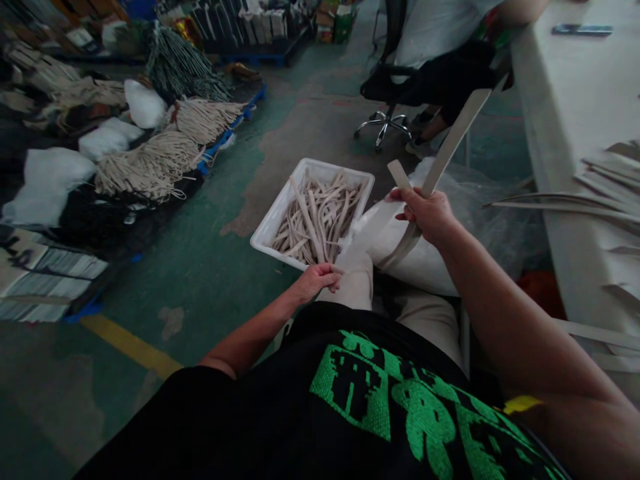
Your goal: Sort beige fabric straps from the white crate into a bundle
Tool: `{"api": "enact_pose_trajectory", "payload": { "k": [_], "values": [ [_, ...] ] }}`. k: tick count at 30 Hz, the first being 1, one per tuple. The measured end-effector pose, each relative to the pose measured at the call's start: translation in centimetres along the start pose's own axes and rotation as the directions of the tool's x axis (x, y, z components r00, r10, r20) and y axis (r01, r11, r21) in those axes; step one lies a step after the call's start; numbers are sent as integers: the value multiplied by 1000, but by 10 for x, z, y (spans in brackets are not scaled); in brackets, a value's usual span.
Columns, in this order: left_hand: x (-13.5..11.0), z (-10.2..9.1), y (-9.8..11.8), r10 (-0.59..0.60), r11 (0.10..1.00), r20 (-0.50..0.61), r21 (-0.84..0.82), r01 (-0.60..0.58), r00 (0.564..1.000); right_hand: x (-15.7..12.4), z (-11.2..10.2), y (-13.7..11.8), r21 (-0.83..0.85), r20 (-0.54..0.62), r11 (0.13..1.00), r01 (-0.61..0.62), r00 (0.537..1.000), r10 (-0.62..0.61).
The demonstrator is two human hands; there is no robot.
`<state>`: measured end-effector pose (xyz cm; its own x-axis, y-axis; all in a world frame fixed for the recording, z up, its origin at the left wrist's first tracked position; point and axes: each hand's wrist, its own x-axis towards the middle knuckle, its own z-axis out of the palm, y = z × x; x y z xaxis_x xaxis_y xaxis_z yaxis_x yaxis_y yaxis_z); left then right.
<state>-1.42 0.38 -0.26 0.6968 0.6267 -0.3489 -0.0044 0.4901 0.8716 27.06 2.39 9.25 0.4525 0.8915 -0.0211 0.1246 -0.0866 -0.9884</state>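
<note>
My right hand [426, 212] is closed around a long pale flat strip [453, 140] that rises up toward the right and folds back below the hand. My left hand [320, 277] rests on my knee with its fingers pinched on the lower end of a pale strip [367, 230] that runs up toward my right hand. Just beyond it, on the floor, a white plastic tray [273, 223] holds several loose pale strips [317, 217].
A white table [575, 107] with more strips [595, 193] stands at the right. A seated person [445, 47] on an office chair is behind it. Clear plastic bags [480, 213] lie by my legs. Bundles of cord [150, 163] and white sacks fill the left floor.
</note>
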Motion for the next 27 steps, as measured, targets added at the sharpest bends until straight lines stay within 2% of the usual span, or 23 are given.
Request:
{"api": "enact_pose_trajectory", "payload": {
  "k": [2, 4, 7, 9, 11, 12, 14, 16, 18, 19, 22, 27],
  "values": [
    [-3, -4, -2, -15, 1000, -3, 16, 15, 1000, 3, -2, 4, 0, 2, 1000, 6, 1000, -6],
    [-6, -5, 0, -42, 997, 42, 73, 38, 998, 2, 1, 8, -2, 14, 1000, 17, 1000, -17],
    [-10, -2, 4, -138, 964, 171, 251, 92, 976, -4, 10, 7, -19, 45, 999, -44, 998, 45],
    [-10, 0, 2, -217, 911, 220, 396, 116, 951, -9, 19, 5, -57, 73, 993, -108, 991, 112],
    [-4, -1, -5, -245, 871, 223, 477, 113, 943, -10, 25, 5, -95, 86, 989, -109, 989, 118],
    [0, -1, -8, -234, 880, 204, 459, 118, 950, -10, 25, 6, -104, 96, 988, -111, 988, 121],
    [9, -2, -12, -194, 950, 127, 272, 154, 973, -14, 22, 9, -97, 98, 988, -124, 986, 133],
    [17, -2, -9, -173, 983, -14, -62, 172, 985, -24, 13, 12, -67, 85, 987, -148, 985, 153],
    [25, -2, -1, -204, 927, -161, -348, 138, 966, -39, 2, 18, -34, 71, 982, -184, 980, 186],
    [29, -1, 4, -233, 890, -222, -440, 116, 947, -48, -3, 22, -22, 52, 979, -203, 978, 204],
    [42, 2, 16, -281, 818, -319, -573, 52, 905, -80, -10, 34, -54, 81, 964, -260, 961, 263],
    [53, 14, 23, -236, 837, -353, -548, 5, 905, -139, -2, 34, -159, 304, 935, -318, 885, 353]
  ]
}}
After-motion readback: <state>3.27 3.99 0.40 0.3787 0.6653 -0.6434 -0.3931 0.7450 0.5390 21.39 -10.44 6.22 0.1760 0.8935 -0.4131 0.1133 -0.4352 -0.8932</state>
